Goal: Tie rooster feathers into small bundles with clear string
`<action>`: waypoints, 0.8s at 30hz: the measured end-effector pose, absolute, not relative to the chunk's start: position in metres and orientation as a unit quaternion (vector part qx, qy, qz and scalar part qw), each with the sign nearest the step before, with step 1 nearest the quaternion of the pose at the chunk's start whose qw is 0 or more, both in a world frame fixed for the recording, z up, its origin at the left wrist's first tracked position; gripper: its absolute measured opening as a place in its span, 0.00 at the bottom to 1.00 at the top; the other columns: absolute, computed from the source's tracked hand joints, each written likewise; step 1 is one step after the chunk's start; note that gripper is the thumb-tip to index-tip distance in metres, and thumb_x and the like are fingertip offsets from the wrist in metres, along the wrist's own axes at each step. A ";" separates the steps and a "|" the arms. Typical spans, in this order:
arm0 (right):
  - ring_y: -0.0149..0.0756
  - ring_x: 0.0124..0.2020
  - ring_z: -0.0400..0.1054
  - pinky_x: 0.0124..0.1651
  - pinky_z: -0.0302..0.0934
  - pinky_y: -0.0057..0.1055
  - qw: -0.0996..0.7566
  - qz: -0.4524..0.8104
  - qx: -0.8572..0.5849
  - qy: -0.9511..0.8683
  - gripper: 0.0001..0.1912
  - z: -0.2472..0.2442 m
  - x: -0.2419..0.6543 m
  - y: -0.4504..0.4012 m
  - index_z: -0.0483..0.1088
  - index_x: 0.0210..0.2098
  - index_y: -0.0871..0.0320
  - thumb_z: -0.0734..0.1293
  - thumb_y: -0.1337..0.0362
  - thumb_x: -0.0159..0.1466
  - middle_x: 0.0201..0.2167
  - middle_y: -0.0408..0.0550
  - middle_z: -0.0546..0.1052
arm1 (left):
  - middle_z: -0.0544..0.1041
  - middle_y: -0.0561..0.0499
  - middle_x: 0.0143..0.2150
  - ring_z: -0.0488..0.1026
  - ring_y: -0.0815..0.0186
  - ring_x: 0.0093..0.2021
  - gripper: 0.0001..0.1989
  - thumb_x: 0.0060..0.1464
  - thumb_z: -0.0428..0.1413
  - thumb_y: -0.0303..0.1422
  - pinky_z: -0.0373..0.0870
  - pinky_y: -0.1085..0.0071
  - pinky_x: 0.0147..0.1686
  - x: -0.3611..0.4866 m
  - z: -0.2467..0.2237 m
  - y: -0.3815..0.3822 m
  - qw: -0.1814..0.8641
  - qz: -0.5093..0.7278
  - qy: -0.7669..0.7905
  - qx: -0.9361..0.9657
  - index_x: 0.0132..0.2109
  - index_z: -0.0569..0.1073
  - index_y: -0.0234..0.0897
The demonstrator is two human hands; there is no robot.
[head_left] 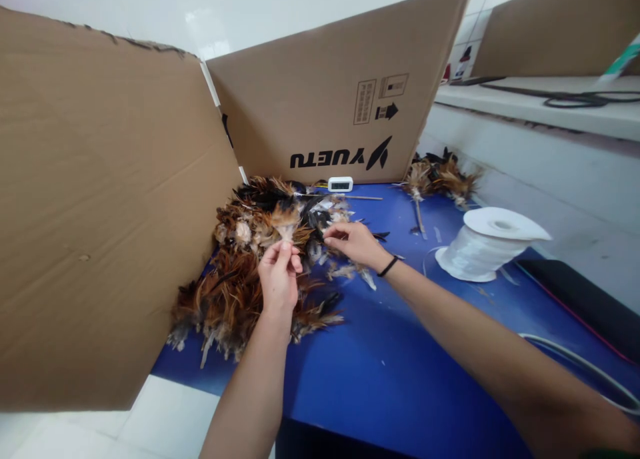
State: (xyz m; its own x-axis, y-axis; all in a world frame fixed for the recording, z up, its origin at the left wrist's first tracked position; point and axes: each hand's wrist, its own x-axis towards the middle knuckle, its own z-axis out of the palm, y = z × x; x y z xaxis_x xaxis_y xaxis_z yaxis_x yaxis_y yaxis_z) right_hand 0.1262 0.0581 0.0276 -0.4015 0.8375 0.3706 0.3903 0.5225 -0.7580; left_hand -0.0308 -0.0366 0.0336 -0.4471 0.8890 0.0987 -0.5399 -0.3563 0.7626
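Note:
My left hand (280, 272) is closed in a pinch on the pale base of a small tuft of feathers (286, 227), whose brown tips point up and away from me. Just to its right, my right hand (353, 242) has thumb and fingers brought together above scattered dark and white feathers (325, 212). Whatever sits between those fingertips is too small to make out. A thick heap of brown and black feathers (225, 299) spreads over the blue table (350, 372) on the left, below and behind my left hand.
Cardboard panels (100, 199) wall off the left and back (320, 106). A small white digital display (341, 184) stands by the back panel near a thin stick (365, 198). Right are a white ribbon spool (485, 246), more feather bunches (440, 176) and a black pad (580, 299).

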 end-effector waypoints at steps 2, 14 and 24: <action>0.32 0.28 0.68 0.34 0.60 0.30 0.347 0.241 -0.398 -0.815 0.05 0.023 0.123 0.064 0.75 0.31 0.57 0.66 0.67 0.56 0.28 0.44 0.77 | 0.72 0.55 0.24 0.62 0.80 0.18 0.13 0.40 0.67 0.33 0.57 0.82 0.17 -0.037 0.039 -0.038 0.424 0.811 0.321 0.244 0.31 0.73 0.32; 0.43 0.47 0.67 0.53 0.58 0.38 0.279 0.087 -0.325 -0.900 0.15 0.024 0.056 0.104 0.74 0.44 0.59 0.64 0.71 0.59 0.44 0.54 0.76 | 0.72 0.57 0.24 0.60 0.82 0.17 0.13 0.41 0.67 0.34 0.55 0.83 0.18 -0.053 0.050 -0.041 0.336 0.874 0.297 0.185 0.30 0.71 0.34; 0.40 0.33 0.72 0.39 0.61 0.31 0.270 0.255 -0.462 -0.806 0.08 0.039 0.018 0.112 0.76 0.21 0.57 0.69 0.61 0.53 0.25 0.49 0.78 | 0.71 0.57 0.24 0.60 0.83 0.17 0.13 0.41 0.67 0.34 0.54 0.82 0.17 -0.059 0.053 -0.043 0.328 0.885 0.289 0.158 0.30 0.71 0.34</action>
State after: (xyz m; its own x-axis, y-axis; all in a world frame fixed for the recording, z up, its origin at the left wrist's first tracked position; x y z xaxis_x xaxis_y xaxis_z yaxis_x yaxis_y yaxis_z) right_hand 0.0183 0.1120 0.0392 -0.4279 0.8815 0.1994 0.6064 0.4436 -0.6599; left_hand -0.0589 -0.0427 0.0532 -0.7351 0.6718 0.0912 -0.4887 -0.6182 0.6156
